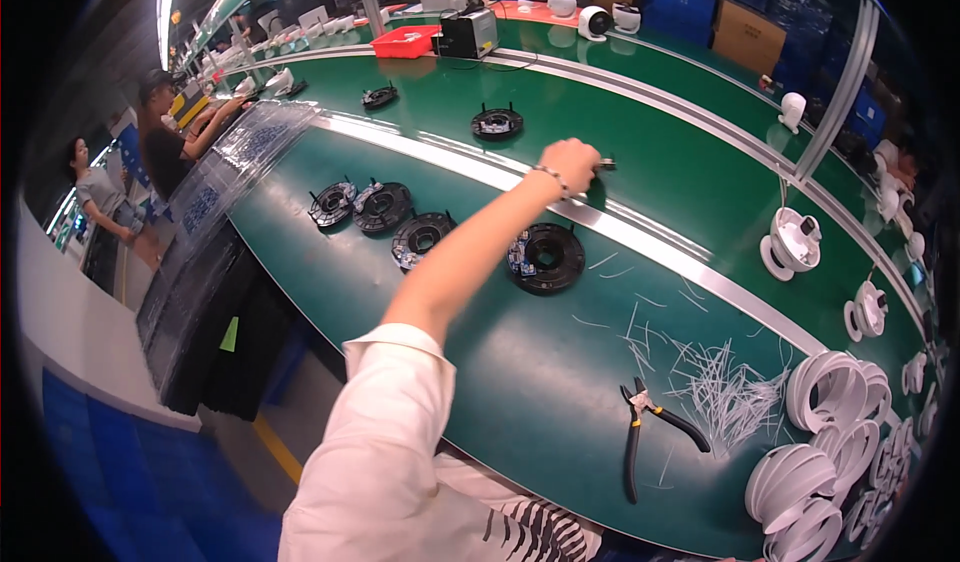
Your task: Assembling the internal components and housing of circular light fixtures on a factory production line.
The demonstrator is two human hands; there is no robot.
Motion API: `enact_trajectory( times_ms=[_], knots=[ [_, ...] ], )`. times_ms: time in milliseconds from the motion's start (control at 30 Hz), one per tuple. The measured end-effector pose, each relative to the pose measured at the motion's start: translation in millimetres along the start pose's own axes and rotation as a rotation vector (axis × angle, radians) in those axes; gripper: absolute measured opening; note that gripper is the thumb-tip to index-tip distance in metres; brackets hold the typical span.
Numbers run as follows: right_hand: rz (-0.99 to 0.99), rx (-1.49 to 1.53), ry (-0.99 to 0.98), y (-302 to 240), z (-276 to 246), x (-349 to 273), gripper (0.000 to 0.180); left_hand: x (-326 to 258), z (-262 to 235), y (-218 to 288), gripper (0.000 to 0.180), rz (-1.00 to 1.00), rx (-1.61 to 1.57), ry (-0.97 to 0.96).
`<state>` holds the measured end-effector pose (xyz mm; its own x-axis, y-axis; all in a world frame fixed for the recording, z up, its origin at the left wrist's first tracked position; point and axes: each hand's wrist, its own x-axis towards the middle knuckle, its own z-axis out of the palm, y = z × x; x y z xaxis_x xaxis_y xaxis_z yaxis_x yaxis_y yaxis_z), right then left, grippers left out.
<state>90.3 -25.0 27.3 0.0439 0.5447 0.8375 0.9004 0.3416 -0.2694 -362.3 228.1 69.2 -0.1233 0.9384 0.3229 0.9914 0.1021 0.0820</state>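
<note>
Over the green surface (560, 362), the outstretched left hand (570, 165) is closed around a small dark part (606, 164); right hand unseen.

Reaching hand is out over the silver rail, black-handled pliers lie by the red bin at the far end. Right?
Not quite. The black-handled pliers lie near the person, on the green belt beside the pile of white cut strips, not by the red bin. The hand does reach over the silver rail. The head view shows it.
</note>
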Motion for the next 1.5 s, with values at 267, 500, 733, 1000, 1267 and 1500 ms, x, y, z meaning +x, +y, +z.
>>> enact_trajectory(
  times_ms=[267,500,733,1000,1267,1500],
  knots=[
    [0.053,0.573,-0.159,-36,50,1,0.064,-106,-43,-71,0.011,-0.029,0.144,0.089],
    [0.029,0.596,-0.236,-30,58,-3,0.064,-96,-60,-63,0.017,0.001,-0.089,0.016],
    [0.062,0.528,-0.196,-35,57,-1,0.065,16,-5,-127,0.048,-0.131,0.224,0.025],
    [0.033,0.374,-0.258,-34,54,1,0.062,28,22,-108,0.024,-0.367,0.177,-0.141],
    [0.113,0.513,-0.187,-49,54,0,0.061,-145,-138,-111,0.021,-0.386,0.348,0.185],
    [0.040,0.639,-0.219,-50,59,6,0.064,-305,-133,-107,0.021,-0.610,0.409,-0.177]
  ],
)
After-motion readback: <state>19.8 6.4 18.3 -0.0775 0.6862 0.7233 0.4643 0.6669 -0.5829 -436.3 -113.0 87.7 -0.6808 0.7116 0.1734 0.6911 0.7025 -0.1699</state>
